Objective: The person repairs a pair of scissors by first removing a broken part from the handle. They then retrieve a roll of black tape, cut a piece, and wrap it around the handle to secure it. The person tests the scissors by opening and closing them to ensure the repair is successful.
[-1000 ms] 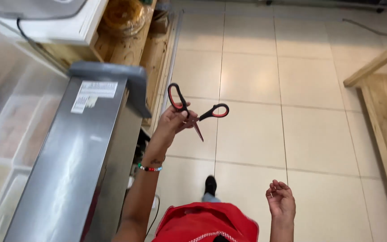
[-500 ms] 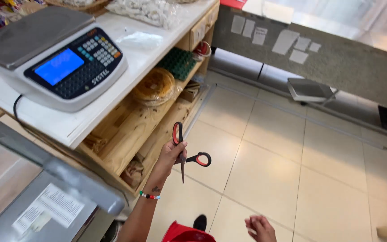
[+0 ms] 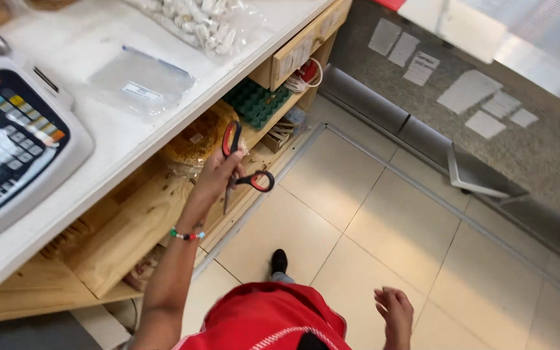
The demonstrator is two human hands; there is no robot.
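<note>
My left hand (image 3: 214, 183) grips a pair of scissors (image 3: 240, 170) with red and black handles, blades pointing down, held out over the wooden lower shelf (image 3: 128, 230). A beaded band circles that wrist. My right hand (image 3: 396, 315) hangs low over the tiled floor with its fingers loosely curled and nothing in it. A bagged round bread (image 3: 197, 139) lies on the shelf just behind the scissors.
A white counter (image 3: 118, 139) carries a weighing scale with a keypad (image 3: 11, 142), a flat clear bag (image 3: 139, 82) and a bag of white pieces (image 3: 196, 21). Green egg trays (image 3: 257, 104) sit on the shelf. A metal platform (image 3: 481, 176) rests by the far wall.
My view has swung from the steel cabinet and floor toward the counter and shelves. The left hand has carried the scissors along, closer to the lower shelf and bread.
</note>
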